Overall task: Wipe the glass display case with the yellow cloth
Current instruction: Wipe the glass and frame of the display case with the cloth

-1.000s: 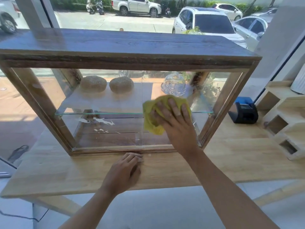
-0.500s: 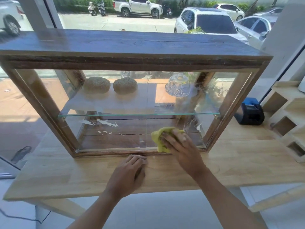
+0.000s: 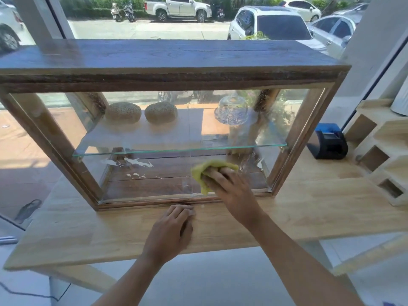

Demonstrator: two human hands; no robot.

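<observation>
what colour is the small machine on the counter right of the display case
Black with a blue top, seen in the head view.

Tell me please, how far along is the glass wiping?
Done: nothing looks finished; the upper right glass shows streaks. In hand: the right hand presses the yellow cloth low on the display case front. Left: white smears behind the left pane.

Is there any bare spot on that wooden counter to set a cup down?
Yes: the counter left of the left hand, and between the display case and black device. It is crowded where the right hand presses the yellow cloth.
</observation>
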